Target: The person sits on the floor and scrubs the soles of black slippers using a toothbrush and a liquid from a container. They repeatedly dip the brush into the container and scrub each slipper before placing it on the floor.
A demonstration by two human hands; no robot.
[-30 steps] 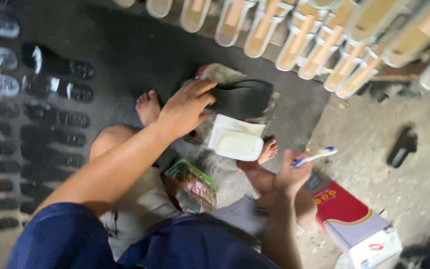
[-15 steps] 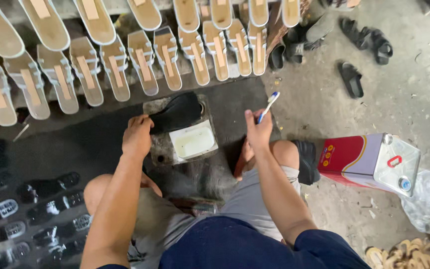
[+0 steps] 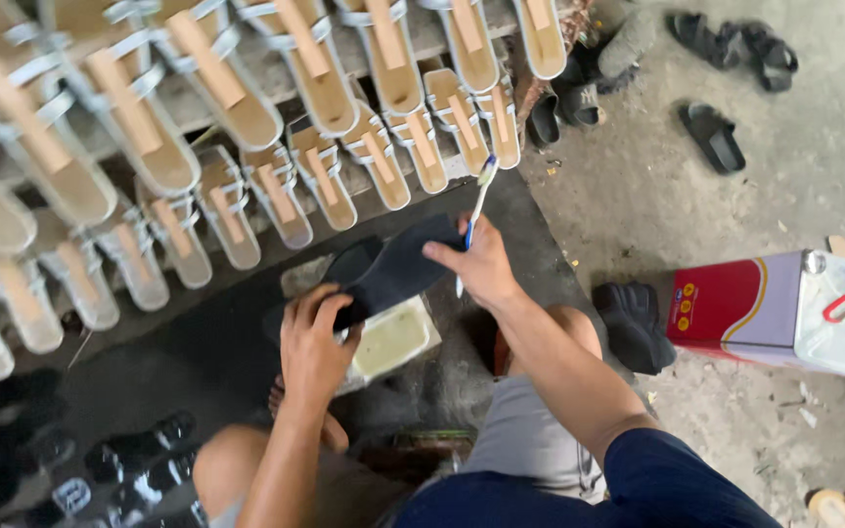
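I hold a flat black shoe sole (image 3: 398, 272) with both hands above a small white tub of pale yellowish glue (image 3: 390, 340). My left hand (image 3: 313, 337) grips the sole's near end from below. My right hand (image 3: 479, 264) presses on its far end and also holds a white and blue toothbrush (image 3: 475, 213), bristles pointing up and away. My bare knees and grey shorts show below.
Rows of tan sandal soles with pale straps (image 3: 246, 127) lie on boards ahead and to the left. Black soles (image 3: 100, 469) lie bottom left. A red and silver tin can (image 3: 784, 308) lies on the right, a black shoe (image 3: 633, 323) beside it, dark sandals (image 3: 711, 137) beyond.
The view has swung toward the sandal rows. My right hand with the toothbrush came onto the sole, which is now lifted and stretched between both hands over the glue tub.
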